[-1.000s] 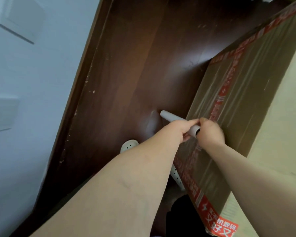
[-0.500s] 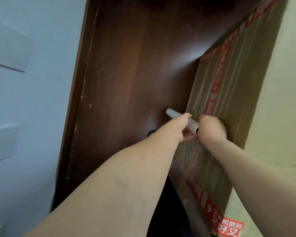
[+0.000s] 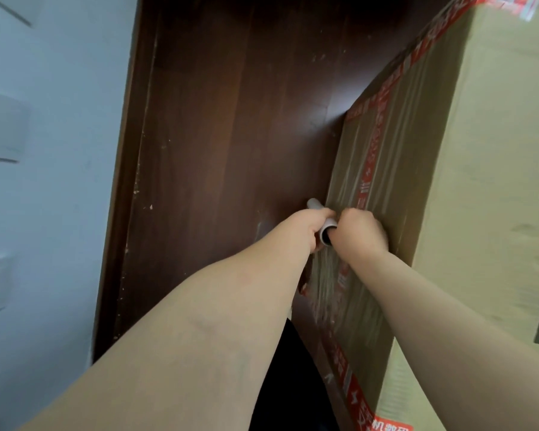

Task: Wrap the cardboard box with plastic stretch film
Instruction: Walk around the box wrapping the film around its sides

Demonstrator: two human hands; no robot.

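A large cardboard box (image 3: 495, 188) with red printed tape along its edges fills the right side. Its left face (image 3: 383, 181) is covered with streaky clear stretch film. A grey roll core of the stretch film (image 3: 322, 222) lies against that face near the box's left edge. My left hand (image 3: 311, 225) grips the core from the left, and my right hand (image 3: 360, 233) grips its near end from the right. Both hands press close to the box face. Wrinkled film (image 3: 327, 284) trails down from the roll.
A dark brown wooden floor (image 3: 231, 150) runs along the left of the box. A pale blue panelled wall or door (image 3: 44, 181) stands further left. Something black (image 3: 280, 377) shows low between my forearms.
The view has swung so the box face stands steeper. Both hands stay on the roll, which has shifted a little toward the box's left edge. The white perforated object by the floor is out of view.
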